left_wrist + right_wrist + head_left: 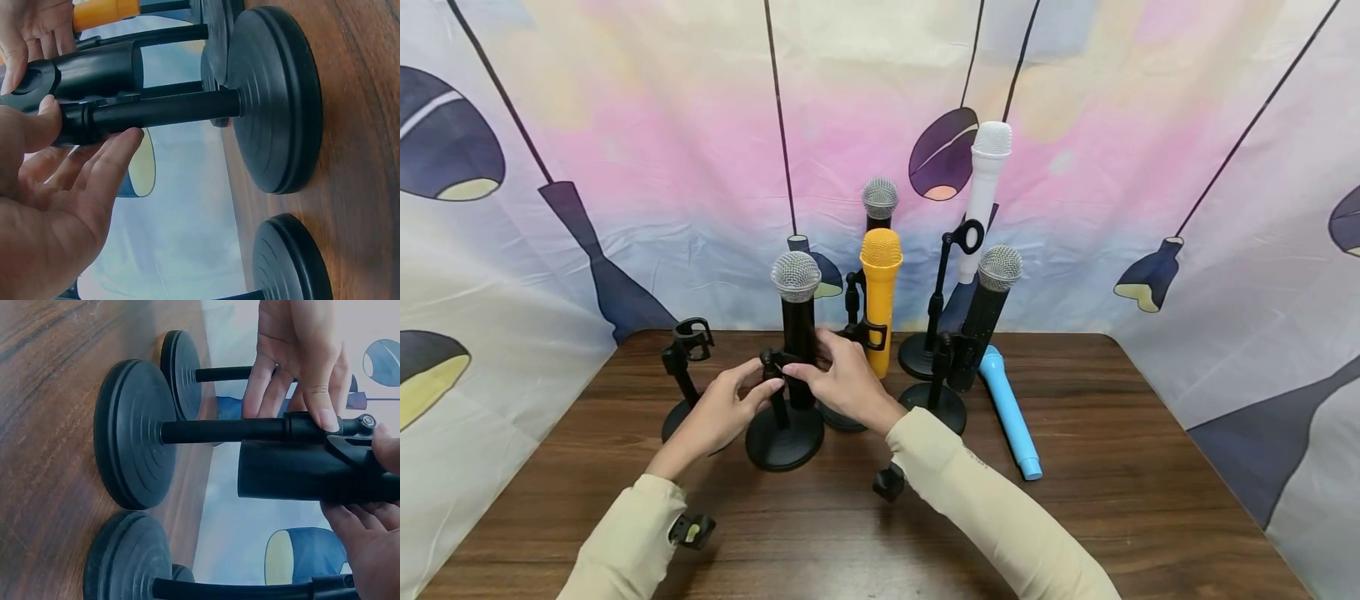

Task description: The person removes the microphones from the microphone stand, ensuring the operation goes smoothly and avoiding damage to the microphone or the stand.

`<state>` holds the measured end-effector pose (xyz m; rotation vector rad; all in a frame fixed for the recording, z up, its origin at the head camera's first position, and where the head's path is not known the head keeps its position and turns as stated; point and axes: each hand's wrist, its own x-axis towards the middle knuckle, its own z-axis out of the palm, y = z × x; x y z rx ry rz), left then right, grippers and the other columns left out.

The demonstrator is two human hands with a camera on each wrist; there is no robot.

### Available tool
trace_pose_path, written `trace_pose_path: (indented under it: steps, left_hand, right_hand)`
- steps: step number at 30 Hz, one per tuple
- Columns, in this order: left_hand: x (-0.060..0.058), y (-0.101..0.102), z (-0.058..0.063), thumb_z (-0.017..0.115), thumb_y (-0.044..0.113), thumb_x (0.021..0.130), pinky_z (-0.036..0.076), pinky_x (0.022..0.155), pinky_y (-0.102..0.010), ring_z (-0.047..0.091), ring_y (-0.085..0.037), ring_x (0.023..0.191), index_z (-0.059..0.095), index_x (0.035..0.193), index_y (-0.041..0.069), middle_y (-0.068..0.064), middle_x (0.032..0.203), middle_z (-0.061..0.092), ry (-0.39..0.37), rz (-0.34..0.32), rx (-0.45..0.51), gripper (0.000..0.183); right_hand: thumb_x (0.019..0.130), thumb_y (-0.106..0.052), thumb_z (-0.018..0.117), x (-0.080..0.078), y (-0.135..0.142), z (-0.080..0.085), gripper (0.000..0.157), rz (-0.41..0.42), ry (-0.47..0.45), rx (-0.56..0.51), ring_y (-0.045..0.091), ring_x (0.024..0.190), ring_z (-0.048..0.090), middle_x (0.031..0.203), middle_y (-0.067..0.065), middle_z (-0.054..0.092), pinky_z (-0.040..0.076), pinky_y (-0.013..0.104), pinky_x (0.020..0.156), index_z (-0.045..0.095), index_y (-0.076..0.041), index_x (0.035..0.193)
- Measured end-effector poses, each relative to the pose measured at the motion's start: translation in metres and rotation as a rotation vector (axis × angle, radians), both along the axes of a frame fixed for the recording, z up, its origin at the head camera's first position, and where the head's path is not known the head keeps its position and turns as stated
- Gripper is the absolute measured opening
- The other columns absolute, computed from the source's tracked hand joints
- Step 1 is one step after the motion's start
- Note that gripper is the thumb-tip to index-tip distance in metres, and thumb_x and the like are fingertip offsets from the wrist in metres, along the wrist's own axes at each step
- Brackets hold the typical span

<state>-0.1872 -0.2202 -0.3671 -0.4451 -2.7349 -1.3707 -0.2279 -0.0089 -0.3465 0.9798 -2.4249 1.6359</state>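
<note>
A black microphone with a silver mesh head sits upright in the clip of a black desk stand. My left hand pinches the upper pole of that stand just below its clip joint. On the other side, my right hand grips the microphone body and clip, its thumb across the clip and its fingers behind the body. In the left wrist view, the stand's pole runs beside the microphone's lower end. The right wrist view shows the round base flat on the table.
To the left stands a stand with a bare clip. Close behind are a yellow microphone and another silver-headed microphone. Rightward, a white microphone and a black one stand; a blue microphone lies on the wooden table.
</note>
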Motion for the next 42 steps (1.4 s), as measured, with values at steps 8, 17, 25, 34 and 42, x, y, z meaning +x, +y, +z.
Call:
trace_pose_path:
  steps: [8, 17, 25, 34, 42]
  left_hand:
    - [0.008, 0.000, 0.007, 0.059, 0.036, 0.104, 0.056, 0.085, -0.047, 0.066, -0.029, 0.112, 0.065, 0.129, 0.013, -0.013, 0.125, 0.068, 0.068, 0.010, -0.091, 0.034]
    - [0.018, 0.003, 0.016, 0.062, 0.039, 0.103, 0.052, 0.095, -0.055, 0.062, -0.038, 0.120, 0.051, 0.146, 0.003, -0.021, 0.133, 0.063, 0.032, 0.024, -0.071, 0.058]
    - [0.022, 0.008, 0.019, 0.068, 0.031, 0.100, 0.056, 0.090, -0.038, 0.069, -0.022, 0.110, 0.059, 0.140, 0.013, -0.008, 0.124, 0.069, 0.108, -0.015, 0.052, 0.044]
    - [0.021, 0.024, 0.022, 0.073, 0.021, 0.096, 0.055, 0.089, -0.026, 0.068, -0.012, 0.111, 0.066, 0.133, 0.015, -0.005, 0.127, 0.068, 0.153, -0.068, 0.213, 0.038]
    - [0.016, 0.040, 0.019, 0.077, 0.011, 0.092, 0.059, 0.081, -0.030, 0.072, -0.016, 0.097, 0.072, 0.121, 0.008, -0.008, 0.119, 0.070, 0.208, -0.128, 0.264, 0.030]
  right_hand:
    - [0.096, -0.021, 0.074, 0.008, 0.007, 0.002, 0.049, 0.022, -0.032, -0.039, 0.012, 0.106, 0.070, 0.125, 0.009, 0.069, 0.056, 0.022, 0.087, 0.058, -0.006, 0.139]
    - [0.095, -0.020, 0.074, 0.016, 0.019, 0.005, 0.048, 0.035, -0.051, -0.062, 0.016, 0.108, 0.070, 0.125, 0.010, 0.069, 0.055, 0.025, 0.089, 0.059, -0.007, 0.139]
    - [0.096, -0.022, 0.074, 0.021, 0.030, 0.003, 0.052, 0.038, -0.080, -0.055, 0.016, 0.110, 0.069, 0.129, 0.009, 0.068, 0.055, 0.026, 0.090, 0.056, -0.007, 0.142]
    - [0.095, -0.021, 0.076, 0.027, 0.042, 0.001, 0.055, 0.045, -0.068, -0.070, 0.017, 0.110, 0.070, 0.129, 0.010, 0.068, 0.056, 0.031, 0.091, 0.056, -0.007, 0.143]
    - [0.094, -0.020, 0.076, 0.035, 0.056, 0.000, 0.053, 0.055, -0.102, -0.074, 0.013, 0.107, 0.070, 0.128, 0.008, 0.069, 0.057, 0.028, 0.088, 0.057, -0.007, 0.142]
